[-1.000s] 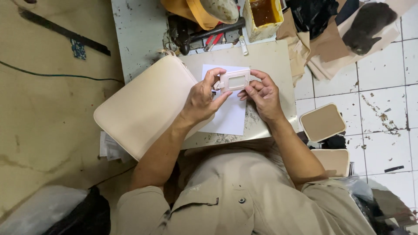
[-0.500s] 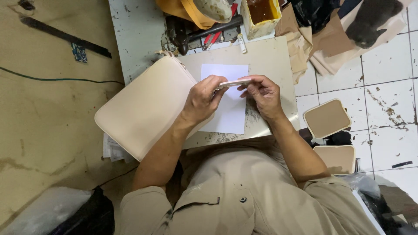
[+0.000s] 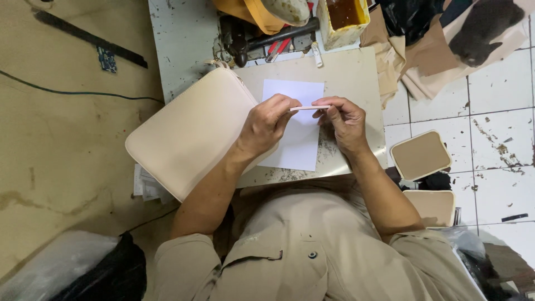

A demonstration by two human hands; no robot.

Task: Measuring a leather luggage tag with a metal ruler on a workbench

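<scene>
**Thin pale piece pinched edge-on over the white sheet**

So the thin pale piece point(image 3: 310, 107) is held edge-on to the camera, basically just a pale line, hovering above the upper part of the white paper sheet point(image 3: 295, 131); the left hand point(image 3: 266, 124) has its fingers closed on the piece's left end, and the right hand point(image 3: 345, 120) pinches the right end, fingers curled in; both hands sit right over the sheet, wrists coming up from the bottom edge of it.

The sheet lies flat on a beige board point(image 3: 351, 72) that covers most of the worktop point(image 3: 178, 39); just left of the sheet, and partly under the left forearm, there's a cream pouch point(image 3: 189, 134), tilted and hanging off the worktop's left edge; above the sheet, at the far end of the board, a pile of dark tools point(image 3: 262, 36) and a yellowish container point(image 3: 344, 19) with brown stuff inside; right of the sheet, down on the tiled floor point(image 3: 496, 111), two tan rounded-square pieces point(image 3: 421, 155), one nearer the sheet, one lower; brown paper scraps point(image 3: 423, 61) lie up and to the right.
</scene>
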